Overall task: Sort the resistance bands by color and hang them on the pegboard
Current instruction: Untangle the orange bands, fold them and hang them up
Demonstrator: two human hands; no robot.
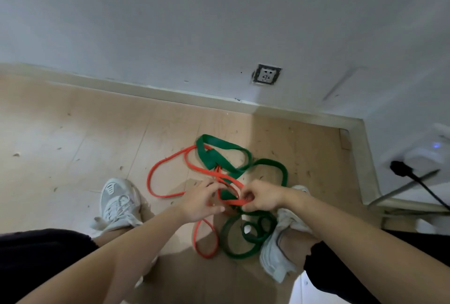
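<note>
Resistance bands, red (155, 172) and green (219, 150), lie tangled on the wooden floor (73, 133) between my two shoes, near the wall. My right hand (261, 196) has its fingers pinched together on a red strand; my left hand (199, 200) rests on the tangle, fingers loosely curled around red band.

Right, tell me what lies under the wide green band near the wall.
Thin red bands pass under the wide green band and come out toward the hands; wooden floor shows inside its loop. Where the green fold covers them, the number of red strands cannot be told.
</note>
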